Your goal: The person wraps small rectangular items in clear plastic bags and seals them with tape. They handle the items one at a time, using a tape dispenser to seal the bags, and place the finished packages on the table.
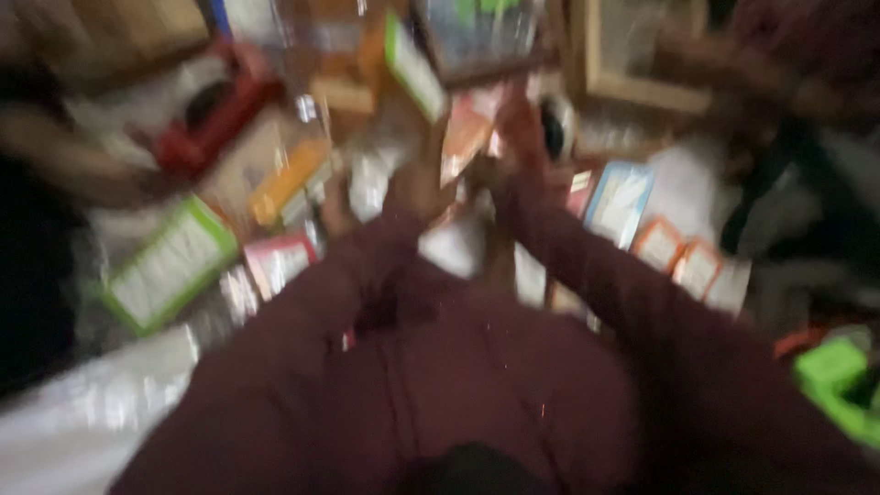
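Note:
The picture is heavily blurred by motion. Both my arms in dark maroon sleeves reach forward over a pile of small boxes and packets. My left hand (417, 183) and my right hand (518, 137) meet near an orange-and-pink packet (466, 133) at the middle; whether either hand grips it cannot be told. A white box with green edges (167, 266) lies to the left of my left arm. A pale blue packet (619, 202) lies to the right of my right arm.
A red object (215, 115) and an orange box (289, 179) sit at upper left. Small orange-rimmed boxes (678, 257) lie at right. A bright green thing (839, 380) is at the lower right edge. A wooden frame (642, 55) stands at the back. Another person's arm (73, 156) shows at left.

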